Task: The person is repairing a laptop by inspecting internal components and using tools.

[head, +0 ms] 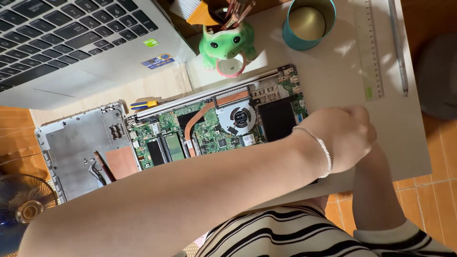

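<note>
At far left, the grey metal bottom cover (78,152) lies off the opened laptop with its green circuit board and round black fan (214,128), leaving the insides reachable. A second silver laptop (71,43) sits above, cut off by the frame. Your left hand (345,138), silver bangle at the wrist, crosses over to the board's right edge, covering your right hand; neither hand's fingers can be made out.

A green frog-shaped holder (226,45) stands beside a teal tin (308,23). A clear ruler (369,47) lies near a grey pen (398,45). A second, closed-up silver laptop keyboard (71,33) sits upper left; a small fan (24,202) lower left.
</note>
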